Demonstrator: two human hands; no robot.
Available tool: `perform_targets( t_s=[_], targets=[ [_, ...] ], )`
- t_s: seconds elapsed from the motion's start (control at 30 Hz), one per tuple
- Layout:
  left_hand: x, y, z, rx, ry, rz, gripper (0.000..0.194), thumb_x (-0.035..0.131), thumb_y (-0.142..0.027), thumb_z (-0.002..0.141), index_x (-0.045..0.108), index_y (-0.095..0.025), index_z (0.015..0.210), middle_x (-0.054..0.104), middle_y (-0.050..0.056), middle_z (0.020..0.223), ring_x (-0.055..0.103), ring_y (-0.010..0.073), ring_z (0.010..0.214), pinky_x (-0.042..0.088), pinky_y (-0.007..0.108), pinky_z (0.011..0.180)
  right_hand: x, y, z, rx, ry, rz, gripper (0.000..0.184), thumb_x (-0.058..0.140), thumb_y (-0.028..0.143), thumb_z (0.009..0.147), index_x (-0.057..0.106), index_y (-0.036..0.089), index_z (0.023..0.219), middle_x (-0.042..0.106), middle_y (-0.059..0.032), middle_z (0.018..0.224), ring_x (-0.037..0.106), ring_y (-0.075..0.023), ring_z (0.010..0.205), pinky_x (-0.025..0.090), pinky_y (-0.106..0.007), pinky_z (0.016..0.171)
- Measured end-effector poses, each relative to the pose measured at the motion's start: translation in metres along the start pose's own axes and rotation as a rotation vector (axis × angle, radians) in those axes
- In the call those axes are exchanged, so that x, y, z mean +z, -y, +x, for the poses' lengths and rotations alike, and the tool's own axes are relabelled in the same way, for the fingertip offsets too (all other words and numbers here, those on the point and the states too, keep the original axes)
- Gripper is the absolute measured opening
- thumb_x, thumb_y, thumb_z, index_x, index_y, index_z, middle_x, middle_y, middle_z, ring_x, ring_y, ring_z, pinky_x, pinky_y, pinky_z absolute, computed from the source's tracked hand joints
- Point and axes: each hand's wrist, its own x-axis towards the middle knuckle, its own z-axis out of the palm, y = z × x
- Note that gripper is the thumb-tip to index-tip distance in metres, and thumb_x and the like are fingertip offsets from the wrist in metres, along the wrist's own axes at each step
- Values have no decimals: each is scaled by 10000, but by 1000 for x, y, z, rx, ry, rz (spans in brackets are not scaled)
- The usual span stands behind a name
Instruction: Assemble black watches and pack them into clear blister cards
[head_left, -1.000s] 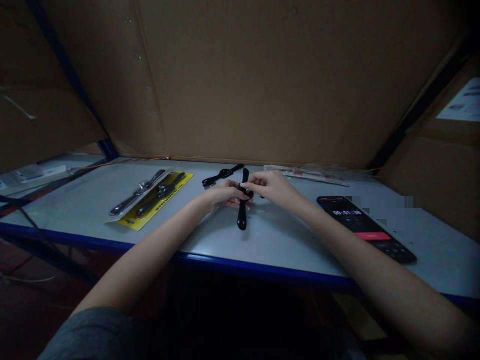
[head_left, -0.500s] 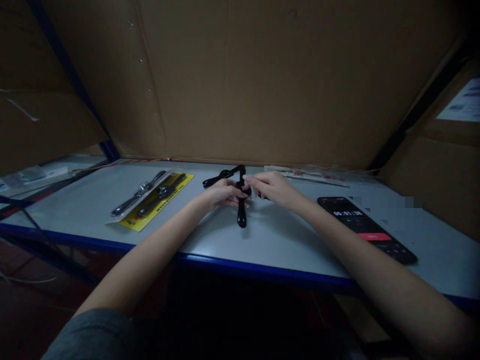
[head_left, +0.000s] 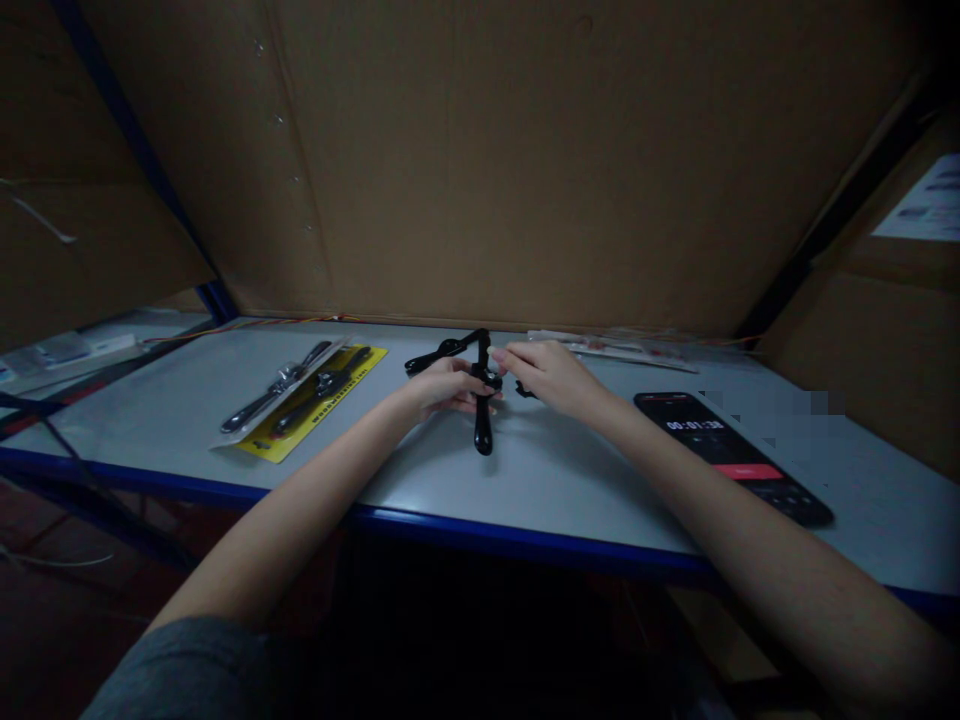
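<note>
**Black two-handled tool held upright in the frame, centre, between two bare hands**

Black two-handled tool (head_left: 484, 425): centre of the frame, above the surface (head_left: 592, 475), long axis running roughly up and down the picture, rounded lower handle pointing toward the front edge. The person's left hand (head_left: 450, 388) has it by the middle; fingers closed around that part, thumb over it.

Right hand (head_left: 546, 372): just right of the tool's middle, fingers curled, thumb and index fingertip drawn close together near the upper handle. Cannot tell whether they pinch anything. A small dark piece (head_left: 526, 390) shows just under the curled fingers; whether gripped or only beside them is unclear.

Second black tool (head_left: 433, 358): lying slantwise behind the left hand, its far end overlapping the held tool's upper end in view.

Left of centre: yellow card pack (head_left: 304, 425) with a dark tool under clear plastic, overlapped by a clear pack (head_left: 274, 392) holding a similar tool. Behind the right hand: flat clear packets (head_left: 637, 354). Right side: black phone (head_left: 731, 458), screen lit, white digits and a red bar. Background: cardboard panel (head_left: 517, 170), with thin coloured wires (head_left: 292, 320) along its base at left.
</note>
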Motion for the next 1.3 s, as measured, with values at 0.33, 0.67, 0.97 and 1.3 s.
perform_targets(
  t_s=[0.33,0.67,0.97,1.3],
  targets=[
    [4,-3,-4,-22,-17,7,337,684,-70,625,491,-108,898,675,122,817,671,185,665,527,369,730,3,0,-1,-31,70,59,480,318,488,892,657,171,768,557,-12,604,492,-121,581,287,-241,559],
    [4,-3,-3,-20,-37,-1,364,682,-57,617,499,-96,929,677,121,803,671,187,679,528,364,709,3,0,-2,-3,4,-96,424,332,489,885,579,185,723,547,-20,602,477,-133,573,251,-252,539],
    [7,-6,-8,-60,-78,24,427,701,-64,620,463,-108,972,685,103,761,672,178,620,526,273,619,8,1,-2,-56,117,47,464,302,477,900,606,184,710,600,-22,648,510,-125,606,277,-245,551],
    [3,-3,-4,-45,-77,1,431,699,-81,629,449,-113,978,687,117,779,678,199,676,530,328,686,4,5,-3,19,1,-172,423,359,486,879,608,183,721,576,-32,603,494,-136,580,232,-256,531]
  ],
)
